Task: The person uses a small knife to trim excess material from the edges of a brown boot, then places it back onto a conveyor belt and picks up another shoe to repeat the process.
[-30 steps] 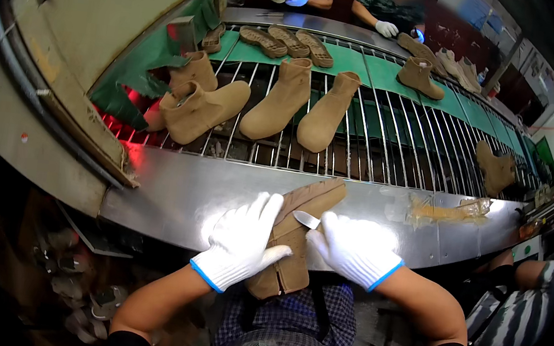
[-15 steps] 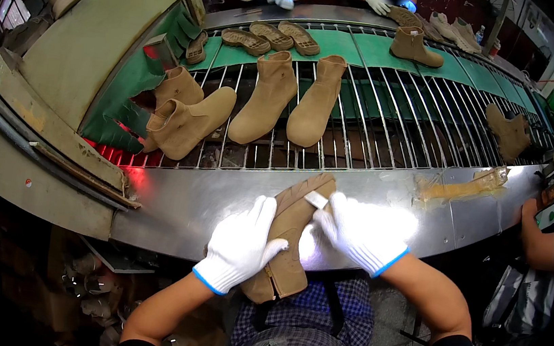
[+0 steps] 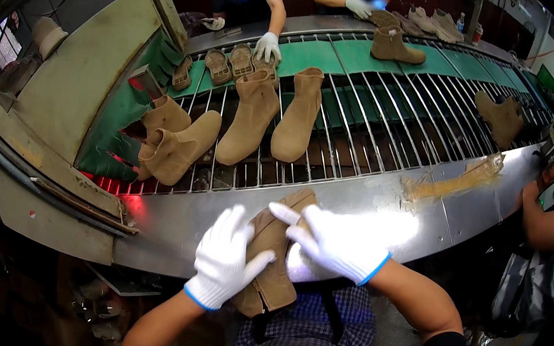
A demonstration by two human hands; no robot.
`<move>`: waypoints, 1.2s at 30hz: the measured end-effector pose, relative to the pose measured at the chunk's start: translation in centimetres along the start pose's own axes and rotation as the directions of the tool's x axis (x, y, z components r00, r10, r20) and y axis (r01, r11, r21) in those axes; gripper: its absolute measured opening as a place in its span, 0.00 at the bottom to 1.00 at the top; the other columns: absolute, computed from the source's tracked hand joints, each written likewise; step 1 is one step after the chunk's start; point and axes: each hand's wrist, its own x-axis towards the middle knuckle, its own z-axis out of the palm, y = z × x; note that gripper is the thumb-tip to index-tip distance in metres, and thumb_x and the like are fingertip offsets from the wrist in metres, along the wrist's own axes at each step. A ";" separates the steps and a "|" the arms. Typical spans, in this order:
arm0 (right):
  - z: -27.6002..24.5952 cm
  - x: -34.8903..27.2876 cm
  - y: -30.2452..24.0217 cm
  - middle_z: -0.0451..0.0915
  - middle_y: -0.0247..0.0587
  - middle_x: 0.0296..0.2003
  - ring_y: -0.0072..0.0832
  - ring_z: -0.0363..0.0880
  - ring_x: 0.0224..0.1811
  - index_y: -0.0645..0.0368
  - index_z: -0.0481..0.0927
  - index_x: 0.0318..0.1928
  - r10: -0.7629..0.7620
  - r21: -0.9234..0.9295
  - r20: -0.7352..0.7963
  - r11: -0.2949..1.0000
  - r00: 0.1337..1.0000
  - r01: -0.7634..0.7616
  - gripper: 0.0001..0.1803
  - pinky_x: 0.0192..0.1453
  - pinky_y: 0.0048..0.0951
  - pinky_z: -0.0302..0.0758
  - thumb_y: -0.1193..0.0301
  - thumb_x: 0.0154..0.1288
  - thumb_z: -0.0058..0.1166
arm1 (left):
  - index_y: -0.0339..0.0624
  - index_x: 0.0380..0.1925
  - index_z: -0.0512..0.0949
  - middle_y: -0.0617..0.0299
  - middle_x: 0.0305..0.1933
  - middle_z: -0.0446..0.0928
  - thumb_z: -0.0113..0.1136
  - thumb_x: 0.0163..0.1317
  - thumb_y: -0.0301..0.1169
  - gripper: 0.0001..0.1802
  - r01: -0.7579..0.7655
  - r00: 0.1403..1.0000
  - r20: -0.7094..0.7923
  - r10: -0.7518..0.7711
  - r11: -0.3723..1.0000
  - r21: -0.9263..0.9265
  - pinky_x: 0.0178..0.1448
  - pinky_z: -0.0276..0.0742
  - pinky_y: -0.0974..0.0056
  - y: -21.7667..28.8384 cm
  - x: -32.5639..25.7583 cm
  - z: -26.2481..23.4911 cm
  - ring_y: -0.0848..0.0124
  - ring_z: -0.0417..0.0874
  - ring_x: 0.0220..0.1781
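— What carries it all?
— A curved steel worktop (image 3: 216, 224) along the near edge, with a wire-rod conveyor (image 3: 391, 128) over a green belt (image 3: 345, 54) behind it.
— What's on the steel?
— A tan boot (image 3: 273, 268) at six o'clock and a yellowish glue smear (image 3: 450, 182) at three.
— On the rods?
— Two tan boots lying flat (image 3: 273, 114) at twelve, two more (image 3: 168, 140) at ten, soles (image 3: 231, 62) beyond.

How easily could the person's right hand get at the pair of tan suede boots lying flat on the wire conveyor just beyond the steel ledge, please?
Probably easily. The right hand rests on the tan boot at the steel ledge, and the pair of tan suede boots lies straight ahead on the wire conveyor with nothing between.
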 end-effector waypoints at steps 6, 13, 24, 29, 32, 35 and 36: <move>-0.4 -2.0 1.2 0.87 0.48 0.29 0.49 0.89 0.30 0.62 0.78 0.51 0.216 -0.090 0.115 0.974 0.970 -0.206 0.25 0.37 0.46 0.84 0.49 0.81 0.55 | 0.36 0.77 0.64 0.41 0.78 0.69 0.80 0.53 0.54 0.58 0.266 0.894 0.390 -0.220 0.962 -0.068 0.69 0.81 0.46 1.7 7.3 3.1 0.42 0.78 0.71; 2.5 -0.1 3.0 0.87 0.50 0.29 0.51 0.88 0.30 0.59 0.77 0.48 0.213 0.018 0.150 0.976 0.965 -0.218 0.25 0.36 0.50 0.84 0.46 0.82 0.51 | 0.40 0.71 0.74 0.48 0.67 0.82 0.76 0.57 0.57 0.47 0.287 0.896 0.360 -0.258 0.957 -0.028 0.66 0.83 0.50 1.4 7.2 5.1 0.49 0.87 0.64; 9.1 -6.1 11.6 0.88 0.53 0.41 0.46 0.91 0.36 0.58 0.76 0.67 0.118 -0.094 -0.555 0.975 0.823 -0.203 0.32 0.41 0.44 0.87 0.54 0.71 0.66 | 0.37 0.65 0.78 0.46 0.61 0.85 0.81 0.54 0.51 0.43 0.247 0.957 0.204 -0.208 0.951 -0.188 0.65 0.85 0.52 3.2 6.8 1.1 0.48 0.88 0.60; 5.4 -5.6 8.7 0.86 0.43 0.37 0.36 0.86 0.33 0.56 0.67 0.77 0.643 0.824 -0.006 0.437 0.766 -0.360 0.29 0.40 0.41 0.85 0.60 0.83 0.52 | 0.34 0.66 0.72 0.41 0.59 0.83 0.92 0.42 0.33 0.51 -0.122 0.986 -0.158 0.047 0.853 -0.507 0.62 0.86 0.50 2.5 3.0 -8.8 0.46 0.89 0.56; 6.5 -5.9 8.7 0.85 0.45 0.44 0.39 0.86 0.45 0.62 0.70 0.74 0.633 0.851 0.005 0.404 0.774 -0.335 0.26 0.54 0.38 0.82 0.60 0.86 0.47 | 0.38 0.67 0.70 0.41 0.62 0.81 0.91 0.41 0.31 0.52 -0.057 0.984 -0.177 -0.011 0.926 -0.374 0.64 0.85 0.50 -0.3 -1.8 -8.9 0.47 0.87 0.59; 8.0 -6.6 7.6 0.82 0.57 0.56 0.46 0.82 0.59 0.68 0.75 0.69 0.555 0.626 -0.167 0.698 0.815 -0.347 0.28 0.69 0.41 0.76 0.58 0.82 0.53 | 0.44 0.73 0.69 0.44 0.67 0.79 0.86 0.50 0.42 0.51 0.442 0.897 0.188 -0.401 0.831 -0.336 0.68 0.82 0.51 -4.3 -6.1 -3.0 0.47 0.85 0.65; 8.0 -7.3 8.4 0.82 0.58 0.57 0.46 0.83 0.60 0.68 0.74 0.69 0.526 0.568 -0.160 0.741 0.835 -0.358 0.28 0.69 0.41 0.76 0.58 0.81 0.54 | 0.43 0.74 0.68 0.43 0.66 0.81 0.86 0.51 0.43 0.53 0.592 0.799 0.329 -0.504 0.755 -0.282 0.71 0.81 0.50 -5.2 -6.3 -1.8 0.46 0.84 0.67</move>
